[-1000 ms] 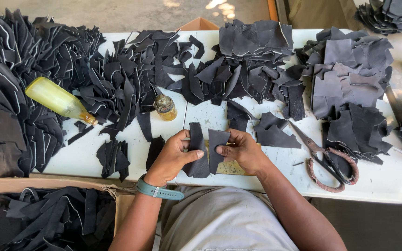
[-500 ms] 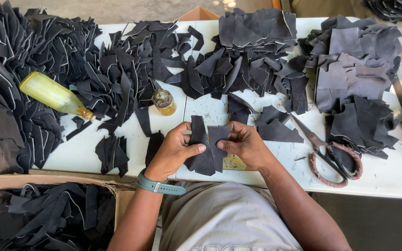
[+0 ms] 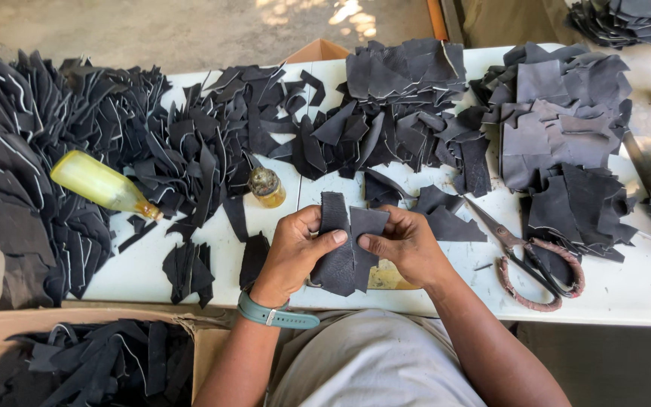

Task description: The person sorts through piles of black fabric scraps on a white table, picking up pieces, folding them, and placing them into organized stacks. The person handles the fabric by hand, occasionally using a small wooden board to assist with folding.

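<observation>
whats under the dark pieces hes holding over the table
A tan, flat scrap peeks out beneath the two dark pieces pinched between left hand and right hand, lying on the white table. How far it runs under them is covered.

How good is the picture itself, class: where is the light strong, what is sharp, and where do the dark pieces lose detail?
Head view: even, soft daylight, with sunlit patches on the ground at the top edge; the white table is bright but not glaring. Both hands, left hand and right hand, and the dark pieces they hold are sharp. The black piles at the left merge into one dark mass.
</observation>
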